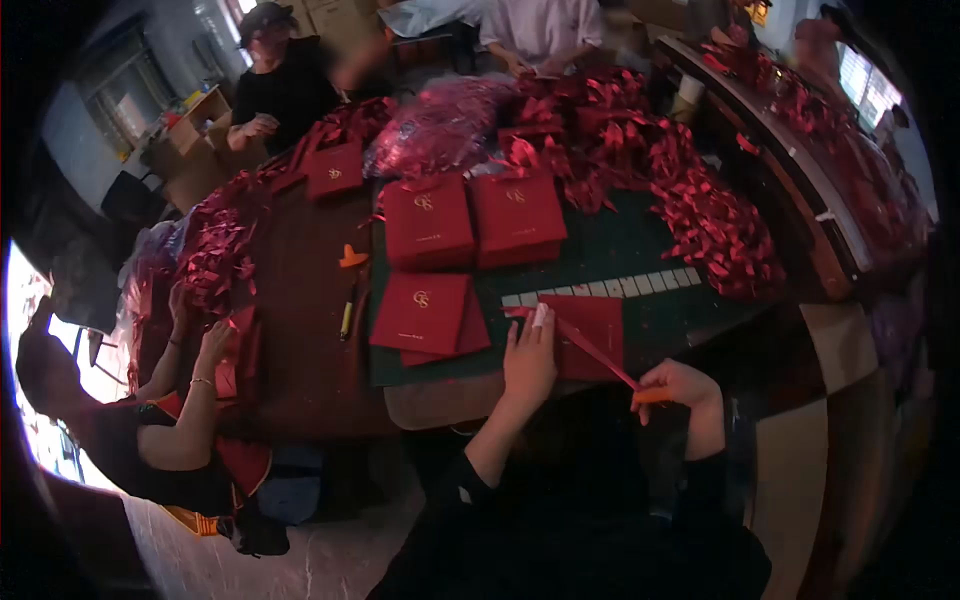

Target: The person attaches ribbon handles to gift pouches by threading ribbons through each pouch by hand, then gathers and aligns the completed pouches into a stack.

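Note:
A flat red paper bag (603,338) lies on the green cutting mat in front of me. My left hand (530,360) is at its upper left corner, fingers closed on one end of a red ribbon; something white covers a fingertip. The red ribbon (598,356) runs taut and slanting across the bag to my right hand (680,387). That hand is closed around a small orange-handled tool (653,396), with the ribbon's other end at its fingers. The tool's working end is hidden. Left of my left hand lie stacked red bags (420,312) with gold lettering.
Two taller bag stacks (428,222) stand behind, beside a ribbon heap (715,225). A row of white strips (650,284) crosses the green mat (585,268). An orange tool (352,257) and a yellow-black pen-like tool (347,318) lie left. Co-workers (180,430) work around the table.

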